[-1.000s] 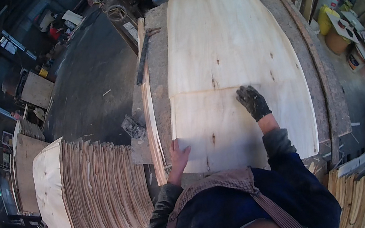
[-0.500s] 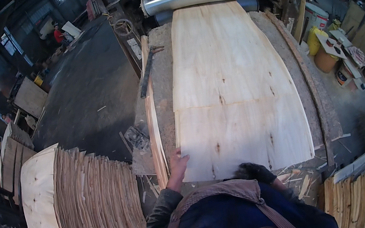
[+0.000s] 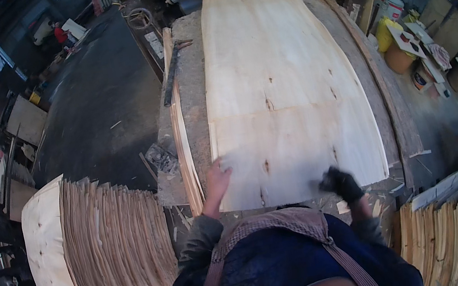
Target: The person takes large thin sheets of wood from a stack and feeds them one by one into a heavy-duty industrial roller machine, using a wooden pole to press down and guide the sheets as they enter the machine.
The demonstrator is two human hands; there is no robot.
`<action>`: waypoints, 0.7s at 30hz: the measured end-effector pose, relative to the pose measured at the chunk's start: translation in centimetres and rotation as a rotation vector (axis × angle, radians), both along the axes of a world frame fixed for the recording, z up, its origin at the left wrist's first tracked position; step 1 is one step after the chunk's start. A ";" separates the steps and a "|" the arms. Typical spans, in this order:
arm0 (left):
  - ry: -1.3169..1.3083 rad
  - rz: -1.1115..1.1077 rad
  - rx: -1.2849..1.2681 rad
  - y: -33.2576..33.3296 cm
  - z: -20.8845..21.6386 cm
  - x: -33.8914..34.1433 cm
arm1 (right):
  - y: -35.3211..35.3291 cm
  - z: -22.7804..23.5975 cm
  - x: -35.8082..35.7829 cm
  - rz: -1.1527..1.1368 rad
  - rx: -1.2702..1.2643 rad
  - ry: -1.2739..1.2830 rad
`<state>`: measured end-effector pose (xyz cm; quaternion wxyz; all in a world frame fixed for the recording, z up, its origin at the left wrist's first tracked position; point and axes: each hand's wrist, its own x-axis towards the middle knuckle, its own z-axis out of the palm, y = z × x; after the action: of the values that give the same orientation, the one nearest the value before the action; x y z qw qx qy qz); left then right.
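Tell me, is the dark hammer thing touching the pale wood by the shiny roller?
Apart. The head view shows a strip of grey bench between the dark hammer-like tool and the left edge of the pale wood.

the left hand [image 3: 219,178] is bare and reaches forward, its fingers pointing away from the body and the thumb turned inward; behind it the left forearm [image 3: 203,236] slants inward, its dark sleeve ending below the bare wrist; the right hand [image 3: 342,184], dark-gloved, sits lower, well apart from the left, with fingers directed inward (blur hides how far they bend); the right forearm [image 3: 366,222] also leans inward, close to the torso
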<state>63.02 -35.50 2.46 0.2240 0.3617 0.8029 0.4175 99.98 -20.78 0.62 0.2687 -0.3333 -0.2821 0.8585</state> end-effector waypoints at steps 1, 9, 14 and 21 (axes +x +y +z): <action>0.058 0.028 0.000 1.2 -0.1 -1.5 | 3.6 -0.6 0.5 -0.059 0.068 -0.035; 0.312 0.168 -0.086 17.4 -0.7 -11.7 | 28.6 1.2 -1.5 -0.411 1.063 -1.071; 0.480 0.377 -0.111 21.1 -5.0 -15.4 | 34.0 3.1 -6.2 -0.214 1.057 -1.632; -0.563 0.195 0.162 20.5 2.1 -14.1 | 34.3 6.8 -4.8 -0.249 0.718 -0.626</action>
<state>48.90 -15.05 4.53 0.3669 0.1696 0.7045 0.5834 95.16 13.57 7.39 0.3695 -0.4928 -0.5856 0.5269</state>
